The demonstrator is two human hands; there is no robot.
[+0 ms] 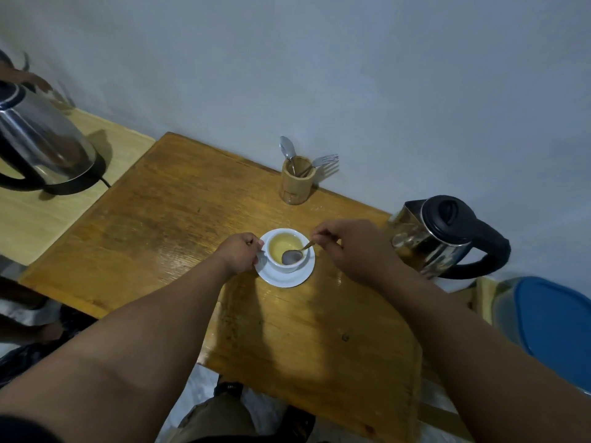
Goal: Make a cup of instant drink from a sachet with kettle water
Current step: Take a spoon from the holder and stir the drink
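Two hands work: our left hand (240, 253) closes its grip on the white ceramic cup (285, 251) mid-desk; our right hand (348, 247) pinches the metal teaspoon (292, 255), best stirred gently, avoiding spills.

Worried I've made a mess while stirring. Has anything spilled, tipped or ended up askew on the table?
Nothing stands out. The cup sits upright on its saucer, pale drink inside, no puddle visible on the table. The left hand steadies the cup; the right hand holds the spoon. The kettle stands upright.
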